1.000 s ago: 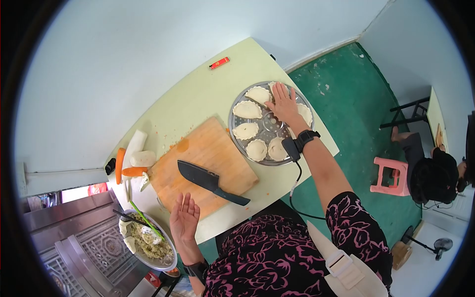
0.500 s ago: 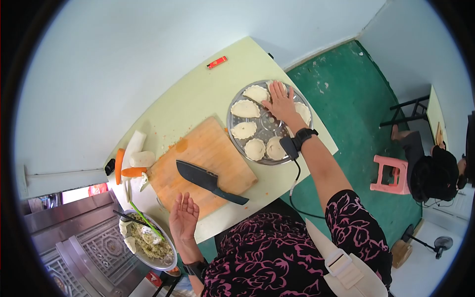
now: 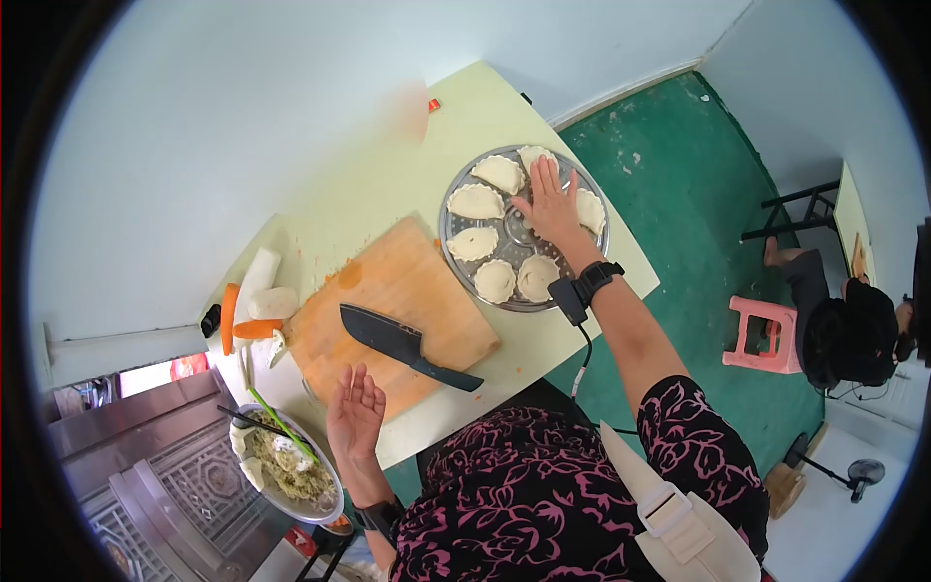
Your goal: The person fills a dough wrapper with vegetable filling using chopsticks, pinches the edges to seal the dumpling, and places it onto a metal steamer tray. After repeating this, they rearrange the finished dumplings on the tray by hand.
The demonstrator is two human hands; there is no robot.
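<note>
My right hand lies palm down with fingers spread over the upper part of a round metal tray, touching or just above it; what is under the palm is hidden. Several crimped dumplings ring the tray. My left hand is palm up, fingers apart and holding nothing, by the near edge of the wooden cutting board. A black cleaver lies across the board, its handle toward me. Left of my left hand stands a bowl of shredded filling with chopsticks and a green stalk.
Carrots and white radish pieces lie at the table's left end. A red packet is near the far edge. On the right are a pink stool and a seated person. A metal stove is at lower left.
The view has shifted slightly. My right hand stays over the tray and my left hand remains palm up. A blurred skin-toned shape now covers part of the table's far edge.
</note>
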